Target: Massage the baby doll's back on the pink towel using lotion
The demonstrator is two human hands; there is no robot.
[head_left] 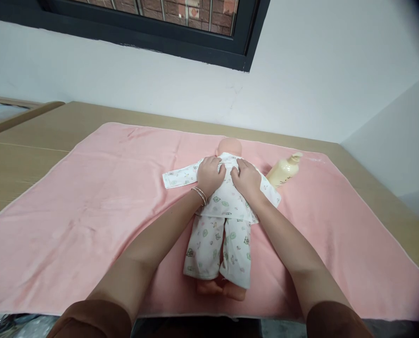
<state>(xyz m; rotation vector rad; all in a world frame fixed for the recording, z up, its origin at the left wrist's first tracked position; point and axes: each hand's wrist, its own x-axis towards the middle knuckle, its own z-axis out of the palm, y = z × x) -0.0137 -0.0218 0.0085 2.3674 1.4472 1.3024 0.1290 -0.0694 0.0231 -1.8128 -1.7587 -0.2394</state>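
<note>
A baby doll [226, 206] in white printed pyjamas lies on a pink towel [89, 202], head [229, 145] toward the wall and feet toward me. My left hand [210, 175] rests on the doll's left shoulder, fingers curled onto the cloth near the collar. My right hand [246, 177] lies on its right shoulder and upper chest, fingers pressed down on the shirt. Two thin bangles ring my left wrist. The doll's left sleeve [179, 177] stretches out flat to the side.
A cream pump bottle [285, 171] lies on the towel right of the doll's head. The towel covers a wooden table [26, 155] against a white wall under a dark-framed window. A wooden rail [19, 112] shows at far left.
</note>
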